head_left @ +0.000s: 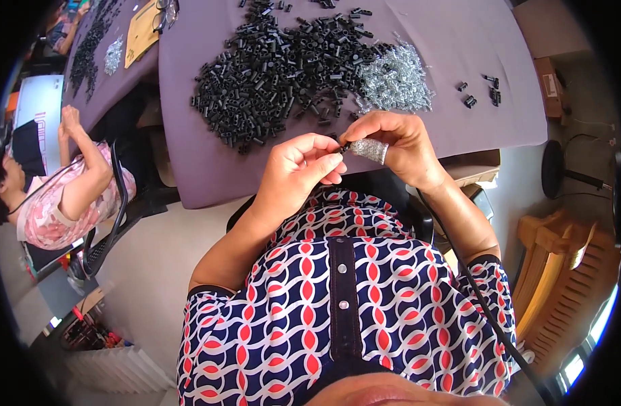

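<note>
Left hand (295,169) and right hand (406,147) pinch 1 small black piece (344,147). Beyond lie heaped black tubular parts (270,78) and glossy transparent pieces (396,78).

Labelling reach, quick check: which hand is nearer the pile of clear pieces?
Right. The right hand is just below the pile of clear pieces in the picture; the left hand is farther off, lower and to the left.
</note>
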The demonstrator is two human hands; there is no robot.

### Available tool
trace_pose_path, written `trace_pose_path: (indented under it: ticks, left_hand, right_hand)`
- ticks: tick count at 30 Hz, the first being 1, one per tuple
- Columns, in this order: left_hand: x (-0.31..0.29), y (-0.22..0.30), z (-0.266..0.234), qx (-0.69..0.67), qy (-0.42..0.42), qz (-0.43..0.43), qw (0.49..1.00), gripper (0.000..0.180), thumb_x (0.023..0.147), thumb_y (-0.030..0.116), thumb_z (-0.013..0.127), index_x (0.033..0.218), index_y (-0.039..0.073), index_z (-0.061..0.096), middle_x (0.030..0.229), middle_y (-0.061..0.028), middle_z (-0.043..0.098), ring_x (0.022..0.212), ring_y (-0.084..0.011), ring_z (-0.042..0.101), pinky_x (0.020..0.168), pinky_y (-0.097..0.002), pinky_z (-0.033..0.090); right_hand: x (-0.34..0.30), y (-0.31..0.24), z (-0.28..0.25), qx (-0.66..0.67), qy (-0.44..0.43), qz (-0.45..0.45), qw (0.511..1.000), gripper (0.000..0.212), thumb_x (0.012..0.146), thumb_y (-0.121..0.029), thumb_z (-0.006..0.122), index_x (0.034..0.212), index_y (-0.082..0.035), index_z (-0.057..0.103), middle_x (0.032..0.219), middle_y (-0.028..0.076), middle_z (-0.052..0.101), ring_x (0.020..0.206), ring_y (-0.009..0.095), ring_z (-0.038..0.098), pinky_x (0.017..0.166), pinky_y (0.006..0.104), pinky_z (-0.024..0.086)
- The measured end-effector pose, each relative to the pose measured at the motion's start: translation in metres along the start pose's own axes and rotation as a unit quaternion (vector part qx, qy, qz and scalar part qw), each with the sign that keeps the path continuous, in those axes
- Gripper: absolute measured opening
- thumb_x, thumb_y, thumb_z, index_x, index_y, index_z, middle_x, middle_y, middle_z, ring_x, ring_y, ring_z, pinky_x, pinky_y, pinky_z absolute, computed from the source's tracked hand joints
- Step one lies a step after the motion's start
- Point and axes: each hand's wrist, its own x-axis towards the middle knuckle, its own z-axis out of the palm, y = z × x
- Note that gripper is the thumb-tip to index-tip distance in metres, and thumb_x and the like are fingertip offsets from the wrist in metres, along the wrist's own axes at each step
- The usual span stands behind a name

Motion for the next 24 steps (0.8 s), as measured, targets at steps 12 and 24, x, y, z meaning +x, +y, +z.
trace_pose_path:
  ticks: [12,24]
  left_hand:
    - [0.002,-0.001,0.005,-0.016,-0.025,-0.022,0.999,0.021,0.099,0.013,0.063,0.111,-0.004,0.066,0.087,-0.0092,0.071,0.07,-0.0142,0.067,0.065,-0.026,0.056]
    - [0.007,-0.006,-0.003,-0.152,-0.029,-0.05,0.987,0.016,0.098,0.013,0.063,0.106,0.0,0.069,0.087,-0.0077,0.072,0.066,-0.013,0.066,0.064,-0.0255,0.055]
  right_hand:
    - [-0.002,-0.016,-0.006,-0.244,-0.057,-0.152,0.956,0.016,0.083,0.01,0.067,0.095,0.001,0.07,0.098,0.012,0.071,0.095,0.025,0.069,0.084,0.0331,0.054]
    - [0.001,-0.028,0.006,-0.184,-0.048,-0.01,0.982,0.065,0.08,0.012,0.064,0.141,-0.006,0.054,0.115,0.013,0.071,0.107,0.021,0.069,0.094,0.0345,0.056]
